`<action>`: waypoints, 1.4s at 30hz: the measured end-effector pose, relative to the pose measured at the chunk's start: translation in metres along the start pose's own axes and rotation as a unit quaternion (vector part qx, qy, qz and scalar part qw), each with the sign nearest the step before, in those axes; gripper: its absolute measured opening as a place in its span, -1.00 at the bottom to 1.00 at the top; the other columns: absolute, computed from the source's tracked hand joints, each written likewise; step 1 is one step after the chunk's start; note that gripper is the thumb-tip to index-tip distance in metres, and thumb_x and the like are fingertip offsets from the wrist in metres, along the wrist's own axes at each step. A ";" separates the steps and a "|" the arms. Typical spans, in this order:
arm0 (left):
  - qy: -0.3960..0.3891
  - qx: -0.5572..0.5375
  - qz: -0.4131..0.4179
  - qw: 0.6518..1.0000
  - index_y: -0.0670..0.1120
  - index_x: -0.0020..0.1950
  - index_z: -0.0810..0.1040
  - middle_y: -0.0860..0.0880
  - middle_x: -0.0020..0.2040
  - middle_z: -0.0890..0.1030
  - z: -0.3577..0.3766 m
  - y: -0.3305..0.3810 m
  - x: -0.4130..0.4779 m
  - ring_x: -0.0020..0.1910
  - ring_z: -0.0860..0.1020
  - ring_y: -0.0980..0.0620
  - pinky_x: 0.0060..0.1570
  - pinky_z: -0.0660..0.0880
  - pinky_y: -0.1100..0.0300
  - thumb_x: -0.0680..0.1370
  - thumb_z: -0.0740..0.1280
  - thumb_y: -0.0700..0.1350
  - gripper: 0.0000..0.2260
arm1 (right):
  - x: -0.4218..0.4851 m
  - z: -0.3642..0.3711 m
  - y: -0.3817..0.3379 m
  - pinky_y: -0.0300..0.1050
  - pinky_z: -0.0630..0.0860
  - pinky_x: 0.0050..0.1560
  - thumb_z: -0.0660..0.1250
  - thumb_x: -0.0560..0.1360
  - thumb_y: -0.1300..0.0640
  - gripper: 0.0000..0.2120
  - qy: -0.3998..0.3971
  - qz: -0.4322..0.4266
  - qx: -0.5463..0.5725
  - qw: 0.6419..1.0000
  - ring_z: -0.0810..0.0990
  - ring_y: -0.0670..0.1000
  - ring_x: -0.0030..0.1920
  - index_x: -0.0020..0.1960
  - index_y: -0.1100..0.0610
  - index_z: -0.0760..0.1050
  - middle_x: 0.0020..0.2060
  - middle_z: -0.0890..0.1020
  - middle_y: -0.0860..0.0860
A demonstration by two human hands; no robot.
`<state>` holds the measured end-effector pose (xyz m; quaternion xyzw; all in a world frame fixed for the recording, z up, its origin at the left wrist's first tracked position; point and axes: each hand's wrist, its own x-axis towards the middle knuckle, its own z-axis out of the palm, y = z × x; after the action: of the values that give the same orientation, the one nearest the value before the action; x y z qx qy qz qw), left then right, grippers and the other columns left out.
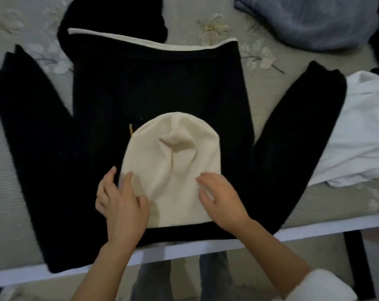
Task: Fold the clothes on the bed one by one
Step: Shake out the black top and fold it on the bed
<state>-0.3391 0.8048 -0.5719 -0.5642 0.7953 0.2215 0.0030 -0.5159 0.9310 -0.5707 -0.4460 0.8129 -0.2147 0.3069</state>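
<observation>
Bed (1, 192): pale grey-beige cover with a white flower print, white frame rail (314, 233) along the near edge

Count of garments in view: 4
1. Black hoodie (158, 83), 1 of, laid flat in the middle of the bed, neck end at the near edge. Its 2 sleeves run out at an angle, one on the left side (32, 127), one on the right side (292, 127). 1 cream band (151, 41) runs along its far hem. 1 cream hood (173, 153) is turned up over the body and lies rounded end away, with a soft crease down the middle. 1 thin yellow mark (131, 129) just beside the hood; cannot tell what it is
2. Second black garment (119, 16), 1 of, bunched past the far hem, touching the hoodie
3. Blue-grey fuzzy garment (303, 20), 1 of, heaped at the far right
4. White garment (362, 131), 1 of, crumpled just beside the right-side sleeve

Hands: 2, both on the hood's near half
- Left hand (121, 200): fingers spread wide, lying flat across the hood's left edge, half on cream, half on black, gripping nothing
- Right hand (222, 200): fingers loosely bent, tips resting on the hood's right side, holding nothing. White cuff (323, 285) on this forearm

Grey trouser legs (153, 279), 2, visible below the rail
</observation>
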 end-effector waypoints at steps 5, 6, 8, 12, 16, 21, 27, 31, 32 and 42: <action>-0.058 -0.058 0.167 0.982 -0.09 0.47 0.26 -0.21 0.52 0.09 0.049 0.114 -0.016 0.50 0.01 -0.18 0.41 0.11 -0.16 0.51 0.28 -0.14 -0.48 | 0.001 -0.097 0.078 -0.17 0.42 0.20 0.27 0.54 0.21 -0.63 0.184 0.160 0.087 0.966 0.46 -0.10 0.18 0.34 0.10 0.41 0.19 0.51 -0.04; -0.087 -0.064 0.193 0.975 -0.07 0.51 0.19 -0.18 0.55 0.03 0.062 0.135 -0.021 0.53 -0.05 -0.13 0.45 0.06 -0.09 0.56 0.22 -0.09 -0.48 | 0.000 -0.113 0.093 -0.16 0.44 0.15 0.28 0.53 0.22 -0.63 0.207 0.181 0.098 0.956 0.49 -0.07 0.15 0.33 0.10 0.41 0.17 0.52 -0.02; -0.160 -0.058 0.205 0.964 -0.01 0.57 0.00 -0.07 0.58 -0.12 0.092 0.167 -0.030 0.54 -0.18 -0.02 0.50 -0.10 0.00 0.63 0.07 0.03 -0.47 | 0.000 -0.140 0.124 -0.19 0.41 0.07 0.29 0.52 0.22 -0.63 0.223 0.222 0.093 0.945 0.49 -0.06 0.11 0.32 0.13 0.41 0.17 0.52 0.02; -0.210 0.081 0.172 0.959 -0.08 0.52 -0.35 -0.10 0.52 -0.38 0.146 0.191 -0.053 0.48 -0.39 -0.11 0.44 -0.31 -0.09 0.62 -0.12 0.20 -0.36 | 0.010 -0.176 0.173 -0.17 0.38 0.08 0.28 0.51 0.20 -0.57 0.226 0.277 0.069 0.931 0.47 0.01 0.12 0.36 0.19 0.33 0.23 0.45 0.12; -0.184 0.100 0.167 0.963 -0.08 0.44 -0.47 -0.11 0.48 -0.44 0.160 0.186 -0.059 0.45 -0.45 -0.13 0.42 -0.35 -0.06 0.60 -0.16 0.25 -0.33 | 0.036 -0.194 0.197 -0.17 0.42 0.05 0.31 0.49 0.11 -0.55 0.272 0.302 0.097 0.909 0.48 0.00 0.05 0.34 0.18 0.31 0.18 0.44 0.10; -0.211 0.092 0.142 0.963 -0.07 0.52 -0.35 -0.09 0.53 -0.35 0.151 0.196 -0.056 0.48 -0.40 -0.08 0.46 -0.27 -0.09 0.56 -0.04 0.28 -0.26 | 0.069 -0.199 0.200 -0.13 0.55 0.04 0.42 0.43 -0.01 -0.58 0.237 0.336 0.297 0.862 0.57 -0.01 0.01 0.21 0.13 0.44 0.07 0.59 0.02; -0.296 -0.099 0.089 0.946 0.25 0.42 -0.50 0.04 0.53 -0.34 0.117 0.234 -0.061 0.51 -0.30 -0.04 0.42 -0.16 -0.22 0.34 0.02 0.51 -0.10 | 0.059 -0.235 0.193 -0.14 0.59 -0.06 0.37 0.50 0.09 -0.94 0.331 0.230 0.404 0.821 0.64 -0.06 -0.08 -0.05 0.05 0.59 -0.12 0.67 -0.02; -0.316 -0.065 0.196 0.926 0.34 0.37 -0.51 0.12 0.42 -0.56 0.122 0.243 -0.076 0.39 -0.56 0.04 0.33 -0.36 -0.20 0.26 -0.05 0.62 -0.10 | -0.002 -0.249 0.189 -0.35 0.51 -0.10 0.32 0.52 0.03 -0.87 0.511 0.128 0.275 0.804 0.61 -0.26 -0.14 -0.15 -0.15 0.60 -0.26 0.66 -0.27; -0.324 -0.039 0.214 0.921 0.32 0.39 -0.50 0.11 0.39 -0.60 0.128 0.243 -0.078 0.36 -0.59 0.05 0.31 -0.40 -0.20 0.26 -0.04 0.62 -0.08 | -0.019 -0.245 0.191 -0.35 0.50 -0.11 0.31 0.52 0.03 -0.87 0.520 0.142 0.258 0.802 0.60 -0.27 -0.16 -0.15 -0.16 0.59 -0.27 0.65 -0.30; -0.391 0.152 0.292 0.860 0.21 0.46 -0.42 -0.04 0.32 -0.68 0.160 0.228 -0.082 0.25 -0.69 -0.14 0.24 -0.46 -0.31 0.29 0.07 0.55 -0.02 | -0.029 -0.259 0.205 -0.03 0.45 0.29 0.26 0.55 0.05 -0.62 0.251 0.218 0.679 0.655 0.55 0.09 0.26 0.32 0.18 0.50 0.25 0.58 0.12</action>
<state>-0.5532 0.9960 -0.6159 -0.1661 0.8809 0.2906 0.3347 -0.8043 1.0803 -0.5034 0.1475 0.5605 -0.7376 0.3466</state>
